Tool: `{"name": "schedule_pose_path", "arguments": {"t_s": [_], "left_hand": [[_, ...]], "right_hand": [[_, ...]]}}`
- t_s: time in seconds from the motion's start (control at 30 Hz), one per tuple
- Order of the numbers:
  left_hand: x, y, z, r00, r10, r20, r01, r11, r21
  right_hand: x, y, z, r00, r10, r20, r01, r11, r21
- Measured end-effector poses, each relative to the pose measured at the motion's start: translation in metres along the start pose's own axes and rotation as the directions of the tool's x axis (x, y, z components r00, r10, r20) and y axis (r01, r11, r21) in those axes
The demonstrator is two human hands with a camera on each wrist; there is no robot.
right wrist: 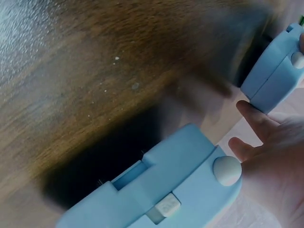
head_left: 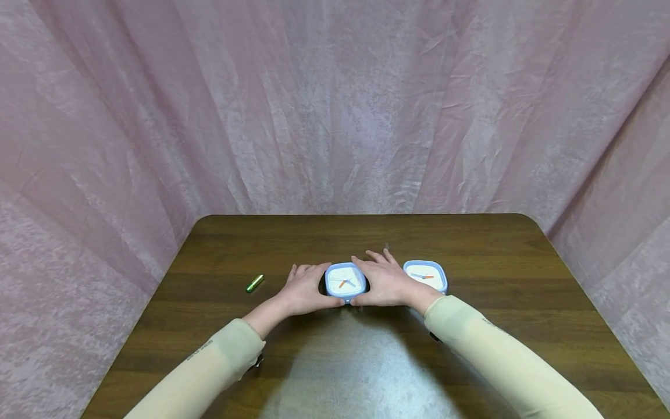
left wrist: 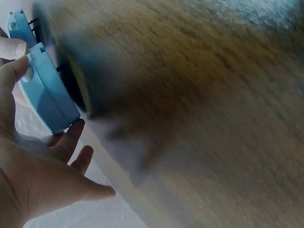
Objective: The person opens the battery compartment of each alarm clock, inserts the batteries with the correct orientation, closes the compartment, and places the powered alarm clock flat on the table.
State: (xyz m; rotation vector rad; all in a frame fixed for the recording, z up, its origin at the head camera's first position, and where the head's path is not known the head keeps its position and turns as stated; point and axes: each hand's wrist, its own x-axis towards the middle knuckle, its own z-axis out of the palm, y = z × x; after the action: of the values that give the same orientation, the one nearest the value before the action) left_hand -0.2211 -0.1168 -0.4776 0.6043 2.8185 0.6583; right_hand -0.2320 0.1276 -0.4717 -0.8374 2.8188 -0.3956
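Note:
A light-blue alarm clock (head_left: 345, 281) with a white face and an orange hand stands between my two hands. My left hand (head_left: 306, 289) holds its left side, with the thumb at the front edge and a finger at the back. From the other side my right hand (head_left: 384, 282) grips it the same way, its outer fingers spread. In the left wrist view the held clock (left wrist: 50, 90) shows its side close over the table. The right wrist view has that clock (right wrist: 275, 71) at the upper right, partly cut off.
A second blue alarm clock (head_left: 425, 274) stands just right of my right hand, partly behind the wrist; it looms large in the right wrist view. A green battery (head_left: 255, 283) lies left of my left hand on the brown wooden table (head_left: 497, 244). Pink curtains (head_left: 335, 116) hang behind.

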Motion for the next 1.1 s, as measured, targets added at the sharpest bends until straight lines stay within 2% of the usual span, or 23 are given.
{"name": "schedule_pose_path", "arguments": {"t_s": [0.2,0.77,1.1], "left_hand": [[0.000,0.002,-0.004,1.000,-0.001,-0.012,0.002,1.000,0.013],[-0.005,0.012,-0.030,0.999,0.034,-0.040,-0.034,0.999,0.013],[-0.004,0.014,-0.033,0.998,0.042,-0.044,-0.043,0.999,-0.014]], "right_hand": [[-0.002,0.001,-0.002,1.000,-0.005,-0.028,0.005,1.000,0.015],[-0.002,-0.006,-0.016,0.992,0.006,-0.127,0.006,0.996,0.091],[-0.004,-0.009,-0.019,0.988,0.024,-0.150,-0.009,0.995,0.102]]}}
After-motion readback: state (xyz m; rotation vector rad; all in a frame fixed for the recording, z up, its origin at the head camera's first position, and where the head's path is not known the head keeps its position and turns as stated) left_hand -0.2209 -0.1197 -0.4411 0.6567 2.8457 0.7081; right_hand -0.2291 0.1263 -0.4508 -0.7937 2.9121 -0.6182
